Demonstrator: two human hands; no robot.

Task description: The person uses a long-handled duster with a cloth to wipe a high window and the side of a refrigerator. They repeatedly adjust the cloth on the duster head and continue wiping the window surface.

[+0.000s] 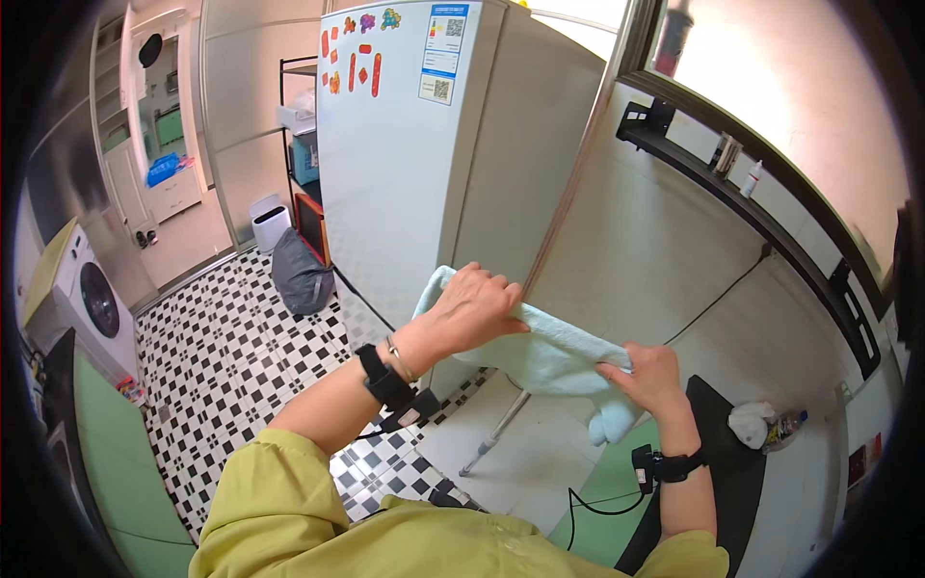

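A pale blue cloth (pixel 553 361) is stretched between my two hands in front of the fridge's side and the wall. My left hand (pixel 473 307) grips its upper edge near the left end, and a flap of cloth shows beyond the knuckles. My right hand (pixel 649 377) pinches the other end of that edge between thumb and fingers. Below the right hand, the lower part of the cloth hangs in a bunched, rounded fold. Under the cloth a metal pole (pixel 495 432) stands at a slant; the cloth hides its upper part.
A white refrigerator (pixel 390 166) with magnets stands ahead. Right are a dark countertop (pixel 723 462) bearing plastic bags (pixel 751 424), and a black wall shelf (pixel 723 177) with a small bottle (pixel 751 179). A grey bag (pixel 300 274) and a washing machine (pixel 101 296) stand left.
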